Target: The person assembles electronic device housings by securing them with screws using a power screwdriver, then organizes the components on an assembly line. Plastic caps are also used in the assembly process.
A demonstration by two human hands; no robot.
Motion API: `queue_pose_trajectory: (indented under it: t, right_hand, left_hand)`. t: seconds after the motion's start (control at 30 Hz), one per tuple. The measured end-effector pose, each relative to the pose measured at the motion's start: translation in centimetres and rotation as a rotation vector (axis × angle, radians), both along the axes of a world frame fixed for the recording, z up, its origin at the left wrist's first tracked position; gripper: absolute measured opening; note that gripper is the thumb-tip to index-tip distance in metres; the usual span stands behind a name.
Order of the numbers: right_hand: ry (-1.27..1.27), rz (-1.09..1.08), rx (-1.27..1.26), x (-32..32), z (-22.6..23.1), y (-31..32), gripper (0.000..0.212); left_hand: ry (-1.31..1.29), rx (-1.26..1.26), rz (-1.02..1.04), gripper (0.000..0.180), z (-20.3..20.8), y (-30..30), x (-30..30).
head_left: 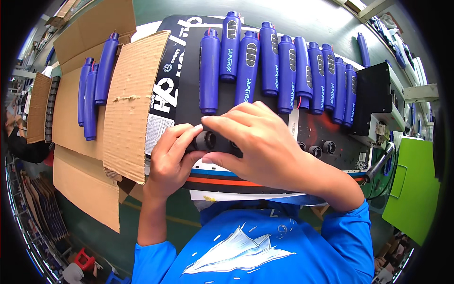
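Note:
Thumb and fingers of my left hand (172, 158) are closed around a short black ring-shaped cap (205, 140) above the dark printed board. My right hand (257, 137) arches over the same spot, thumb and index finger spread on either side of the cap; whether they touch it cannot be made out. Another black part lies partly hidden beneath my right palm. Several black ring caps (328, 147) rest on the board beside my right wrist. Beyond my hands several dark-blue tubular handles (209, 71) lie side by side, some with oval slotted panels and red wires at their ends.
On the left an open cardboard box (135, 94) has blue handles (107, 68) on its flap. At the right stand a black-and-white device (378, 102), a dark cylindrical tool (378, 163) on a cable and a green panel (414, 180). People sit at the far left.

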State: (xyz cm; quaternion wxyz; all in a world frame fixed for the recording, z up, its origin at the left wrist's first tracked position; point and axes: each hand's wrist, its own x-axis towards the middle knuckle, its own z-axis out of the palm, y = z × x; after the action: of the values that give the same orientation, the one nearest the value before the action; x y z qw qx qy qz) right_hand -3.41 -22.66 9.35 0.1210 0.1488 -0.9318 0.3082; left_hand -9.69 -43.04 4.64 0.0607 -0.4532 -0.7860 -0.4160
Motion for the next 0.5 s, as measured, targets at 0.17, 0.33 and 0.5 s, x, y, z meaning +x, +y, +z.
queue_pose_trajectory:
  t: [0.17, 0.33, 0.5]
  right_hand:
    - [0.061, 0.128, -0.170, -0.6, -0.7, -0.5, 0.029]
    - [-0.040, 0.085, 0.030, -0.6, -0.3, -1.1, 0.039]
    - [0.004, 0.184, 0.276, -0.9, -1.0, -1.2, 0.048]
  left_hand:
    - [-0.116, 0.033, -0.010, 0.043, 0.3, -0.7, 0.5]
    - [-0.325, 0.057, 0.033, 0.042, 0.1, -1.7, 1.1]
    - [-0.829, 0.381, 0.061, 0.049, -1.0, -2.7, 2.1]
